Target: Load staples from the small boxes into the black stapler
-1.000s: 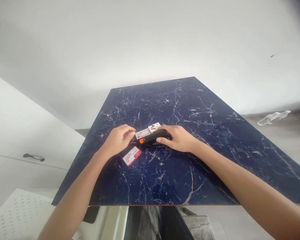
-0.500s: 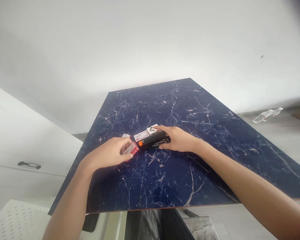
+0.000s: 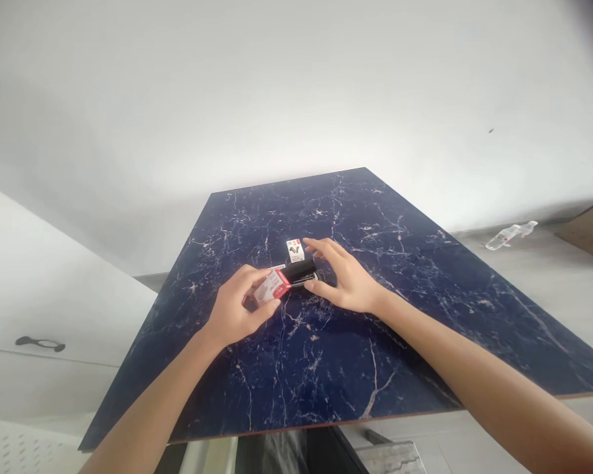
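My left hand (image 3: pixel 244 299) grips a small red-and-white box (image 3: pixel 271 288) between thumb and fingers, tilted above the tabletop. The box hides the left end of a black stapler-like object (image 3: pixel 299 270) with a silvery strip along its near side. My right hand (image 3: pixel 343 273) curves around the right end of the black object, fingers apart. Its thumb tip is at the near side, and whether it touches cannot be made out. Behind the black object stands a small white box (image 3: pixel 294 250) with a dark picture, close to my right fingertips. Another white edge shows behind my left fingers, mostly hidden.
All this rests on a dark blue marbled table (image 3: pixel 321 368) with a pale wall behind it. On the floor to the right lie clear plastic bottles (image 3: pixel 511 235) beside a brown cardboard box (image 3: pixel 590 234). A white cabinet with a dark handle (image 3: pixel 40 343) stands left.
My left hand has lifted the red-and-white box and brought it right, over the black object's left end. My right hand's fingers have loosened from the black object. The view has shifted slightly.
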A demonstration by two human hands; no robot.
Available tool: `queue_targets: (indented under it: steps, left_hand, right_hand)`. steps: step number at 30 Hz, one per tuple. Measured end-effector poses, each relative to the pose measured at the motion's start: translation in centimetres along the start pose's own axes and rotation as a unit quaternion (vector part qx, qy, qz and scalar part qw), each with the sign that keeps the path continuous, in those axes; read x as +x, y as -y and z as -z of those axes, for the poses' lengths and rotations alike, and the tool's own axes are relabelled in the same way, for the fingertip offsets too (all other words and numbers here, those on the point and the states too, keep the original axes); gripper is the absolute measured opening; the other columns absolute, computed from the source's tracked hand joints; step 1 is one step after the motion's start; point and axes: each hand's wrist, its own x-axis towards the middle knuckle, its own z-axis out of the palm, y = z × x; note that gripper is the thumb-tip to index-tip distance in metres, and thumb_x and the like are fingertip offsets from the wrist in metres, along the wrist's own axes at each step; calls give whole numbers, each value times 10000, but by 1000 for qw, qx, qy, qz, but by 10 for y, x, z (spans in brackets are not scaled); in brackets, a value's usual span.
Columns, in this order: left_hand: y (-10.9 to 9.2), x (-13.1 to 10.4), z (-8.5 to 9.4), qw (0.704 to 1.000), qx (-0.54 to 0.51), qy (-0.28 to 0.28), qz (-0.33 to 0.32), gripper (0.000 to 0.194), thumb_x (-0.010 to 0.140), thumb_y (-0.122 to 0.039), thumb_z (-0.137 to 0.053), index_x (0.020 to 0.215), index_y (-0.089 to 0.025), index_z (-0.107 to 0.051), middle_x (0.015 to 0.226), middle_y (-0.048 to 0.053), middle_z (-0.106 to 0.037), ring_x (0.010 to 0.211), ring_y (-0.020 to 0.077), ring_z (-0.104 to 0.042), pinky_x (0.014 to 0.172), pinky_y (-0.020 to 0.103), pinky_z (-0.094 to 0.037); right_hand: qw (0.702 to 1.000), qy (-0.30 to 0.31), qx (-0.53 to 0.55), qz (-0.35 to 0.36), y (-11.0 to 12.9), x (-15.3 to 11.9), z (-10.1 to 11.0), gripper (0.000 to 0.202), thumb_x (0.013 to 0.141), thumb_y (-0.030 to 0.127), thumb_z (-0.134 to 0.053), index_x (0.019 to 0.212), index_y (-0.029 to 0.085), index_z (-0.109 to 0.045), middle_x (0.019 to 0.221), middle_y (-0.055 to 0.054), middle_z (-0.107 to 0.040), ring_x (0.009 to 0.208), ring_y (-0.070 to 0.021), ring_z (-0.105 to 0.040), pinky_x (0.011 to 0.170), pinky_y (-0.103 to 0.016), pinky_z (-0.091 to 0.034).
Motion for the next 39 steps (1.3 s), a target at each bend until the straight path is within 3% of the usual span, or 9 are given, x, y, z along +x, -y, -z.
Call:
queue_targets:
  steps: [6, 8, 10, 13, 16, 21, 31, 36, 39]
  left_hand:
    - [-6, -7, -18, 994, 34, -42, -100, 550, 806, -275, -806, 1308, -262, -581, 1111, 74, -699, 919, 215, -688, 764, 320, -571]
    - [-6, -7, -20, 997, -6, -39, -70, 525, 793, -260, -829, 1273, -275, -617, 1130, 72, -705, 968, 227, -689, 800, 332, -575]
    - [-5, -8, -21, 993, -114, -10, 12, 462, 810, -255, -826, 1235, -287, -647, 1156, 69, -704, 1022, 238, -686, 833, 347, -581]
    - [-1, -7, -18, 918, -359, 65, 153, 387, 904, -295, -746, 1277, -302, -645, 1211, 79, -702, 1028, 233, -692, 815, 348, -597]
    - [3, -6, -13, 826, -507, 113, 218, 368, 959, -280, -679, 1324, -321, -649, 1253, 78, -700, 972, 198, -703, 767, 301, -601]
    - [4, -7, -10, 781, -557, 93, 265, 341, 928, -214, -716, 1248, -330, -714, 1221, 60, -720, 908, 158, -714, 756, 257, -608]
    - [10, -8, -11, 796, -519, 89, 298, 323, 873, -310, -777, 1194, -304, -748, 1116, 91, -750, 861, 210, -744, 678, 309, -632]
    - [11, -6, -5, 837, -456, 81, 292, 288, 884, -347, -776, 1164, -291, -740, 1087, 91, -749, 819, 192, -731, 639, 284, -613]
    - [9, -5, -5, 859, -407, 69, 302, 286, 875, -372, -784, 1129, -250, -734, 1050, 97, -750, 762, 178, -712, 610, 281, -598]
  right_hand:
    - [992, 59, 40, 104, 17, -4, -4, 607, 872, 384, -746, 1411, 213, -524, 1136, -111, -687, 984, -249, -665, 870, -407, -574]
    - [993, 48, 46, 99, 17, -5, -7, 478, 896, 355, -724, 1328, 211, -581, 1057, -86, -707, 903, -212, -682, 823, -357, -578]
    - [994, 33, 59, 80, 15, -5, -9, 388, 905, 360, -721, 1250, 218, -617, 1007, -58, -724, 825, -178, -689, 771, -314, -574]
    - [996, 2, 77, 41, 12, -4, -8, 402, 877, 416, -766, 1202, 224, -628, 931, -24, -739, 746, -153, -682, 719, -288, -566]
    - [994, -11, 107, 7, 11, -3, -8, 440, 853, 446, -795, 1192, 228, -619, 876, -3, -743, 697, -141, -674, 693, -277, -567]
    - [991, 9, 133, -19, 13, -4, -13, 444, 861, 435, -788, 1200, 231, -587, 835, 11, -745, 660, -134, -665, 656, -267, -562]
    - [992, 42, 113, -27, 8, -6, -13, 437, 867, 435, -772, 1211, 249, -577, 862, 9, -743, 678, -143, -664, 671, -285, -557]
    - [994, 30, 109, -6, 11, -7, -12, 582, 870, 427, -765, 1364, 247, -514, 962, -19, -734, 687, -139, -654, 660, -287, -558]
    - [995, 11, 104, 6, 13, -5, -11, 478, 914, 426, -716, 1326, 239, -564, 978, -32, -740, 691, -142, -659, 679, -302, -562]
